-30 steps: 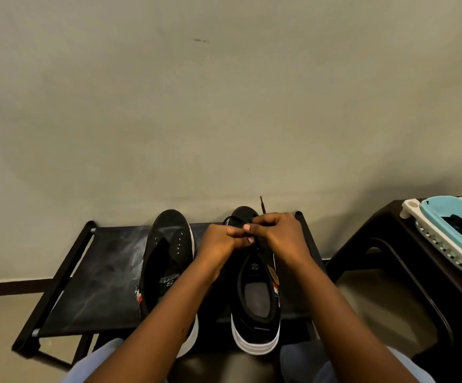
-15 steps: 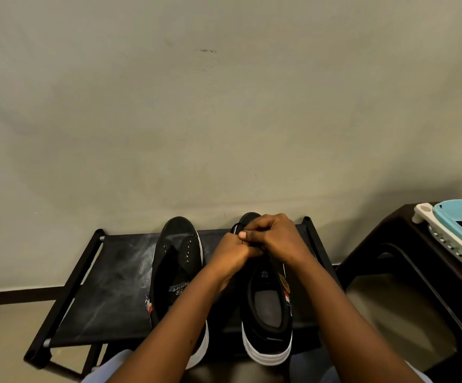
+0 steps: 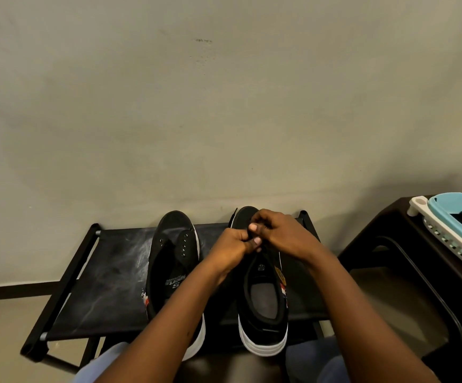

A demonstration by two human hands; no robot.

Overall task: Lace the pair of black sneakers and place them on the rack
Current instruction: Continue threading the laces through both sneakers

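Note:
Two black sneakers with white soles stand side by side on a low black rack [image 3: 108,272], toes toward the wall. The left sneaker [image 3: 173,261] has bare eyelets and no lace in them. Over the eyelet area of the right sneaker [image 3: 264,308], my left hand [image 3: 231,248] and my right hand [image 3: 282,234] meet, fingers curled and pinching together. A short piece of black lace [image 3: 234,214] pokes out beside the right sneaker's toe. The rest of the lace is hidden under my fingers.
A plain wall rises right behind the rack. To the right stands a dark wooden table [image 3: 423,244] carrying a white basket [image 3: 445,239] with a light blue tray [image 3: 453,208] in it. My knees in light blue fabric sit at the bottom edge.
Both hands stay together over the right sneaker's eyelets. The lace end that stuck up past the toe one second ago now shows only briefly left of the toe. The camera shifted a little.

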